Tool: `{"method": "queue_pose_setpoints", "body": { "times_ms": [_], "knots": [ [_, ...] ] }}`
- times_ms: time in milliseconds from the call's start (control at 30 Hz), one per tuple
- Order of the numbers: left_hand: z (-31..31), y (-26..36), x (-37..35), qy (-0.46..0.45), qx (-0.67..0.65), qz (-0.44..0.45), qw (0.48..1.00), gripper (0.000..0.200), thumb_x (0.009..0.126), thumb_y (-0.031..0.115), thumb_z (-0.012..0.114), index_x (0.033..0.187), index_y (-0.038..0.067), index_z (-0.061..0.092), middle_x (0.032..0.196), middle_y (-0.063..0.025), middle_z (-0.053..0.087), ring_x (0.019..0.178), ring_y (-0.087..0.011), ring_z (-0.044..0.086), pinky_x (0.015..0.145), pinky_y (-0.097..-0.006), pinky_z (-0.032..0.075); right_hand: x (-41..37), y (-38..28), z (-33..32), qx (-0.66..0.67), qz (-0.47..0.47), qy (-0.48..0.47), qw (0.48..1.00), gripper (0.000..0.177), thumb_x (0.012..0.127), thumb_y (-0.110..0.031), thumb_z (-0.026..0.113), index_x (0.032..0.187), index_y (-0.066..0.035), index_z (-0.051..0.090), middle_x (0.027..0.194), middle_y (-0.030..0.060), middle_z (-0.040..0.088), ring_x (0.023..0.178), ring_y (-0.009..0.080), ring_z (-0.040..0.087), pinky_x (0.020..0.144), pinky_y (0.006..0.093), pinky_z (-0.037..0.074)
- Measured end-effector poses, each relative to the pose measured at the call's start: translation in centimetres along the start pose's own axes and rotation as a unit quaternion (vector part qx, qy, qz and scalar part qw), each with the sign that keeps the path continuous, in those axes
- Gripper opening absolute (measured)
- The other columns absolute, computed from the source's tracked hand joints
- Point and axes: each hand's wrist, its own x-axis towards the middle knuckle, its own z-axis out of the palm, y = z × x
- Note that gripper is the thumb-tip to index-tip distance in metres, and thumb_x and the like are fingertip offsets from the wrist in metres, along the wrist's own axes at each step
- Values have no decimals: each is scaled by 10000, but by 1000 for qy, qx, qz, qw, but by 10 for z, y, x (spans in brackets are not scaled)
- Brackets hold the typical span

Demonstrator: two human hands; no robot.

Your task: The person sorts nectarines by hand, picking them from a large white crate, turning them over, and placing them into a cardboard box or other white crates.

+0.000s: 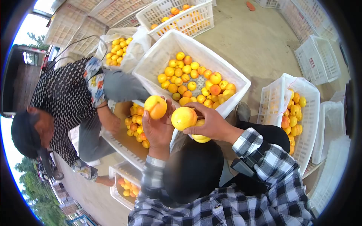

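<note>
My left hand (158, 130) is raised with its fingers around a yellow-orange fruit (155, 107). Close beside it, my right hand (215, 123) grips a large yellow fruit (184, 118) with small dark specks; another yellow fruit (200, 138) shows below, under the fingers. Both hands are above the near edge of a large white crate (233, 81), which is lined and holds many yellow and orange fruits (183, 71). A second crate (113, 141) with similar fruit stands to the lower left of my left hand.
A co-worker (62, 101) in a dotted top and cap sits at the left, one hand (110, 119) over the second crate. More fruit crates stand at the top (207, 19), right (269, 98) and bottom left (117, 190). An open bag of fruit (141, 39) is beyond.
</note>
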Motion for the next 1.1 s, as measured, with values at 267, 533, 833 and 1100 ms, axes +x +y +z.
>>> {"method": "queue_pose_setpoints", "body": {
  "times_ms": [267,533,833,1100],
  "knots": [
    [-34,-22,-52,92,-148,-128,976,679,844,614,553,1280,98,493,1291,-135,536,1203,-320,505,1055,-491,372,-11,-22,27,-273,-84,-20,958,628,672,-259,805,1224,-106,546,1160,107,622,995,285,629,854,352,501],
    [-101,-31,-62,90,-313,-146,934,655,885,631,456,1218,70,510,1092,-108,601,928,-258,607,847,-441,508,-11,-14,33,-179,11,-1,984,516,745,-213,766,1193,-49,571,1077,112,639,982,202,629,850,325,492],
    [-334,35,-60,384,460,-28,800,643,894,413,604,1365,35,383,1307,-181,472,1048,-299,591,837,-434,524,-2,14,11,-82,76,71,991,399,841,-195,691,1151,28,576,1068,96,636,961,156,616,854,297,481],
    [-325,70,-94,304,75,-180,932,629,899,558,520,1314,88,471,1215,-116,580,1051,-280,592,836,-442,537,0,18,9,23,138,65,988,379,869,-175,658,1164,41,558,1046,102,627,948,162,615,827,281,490]
  ]
}}
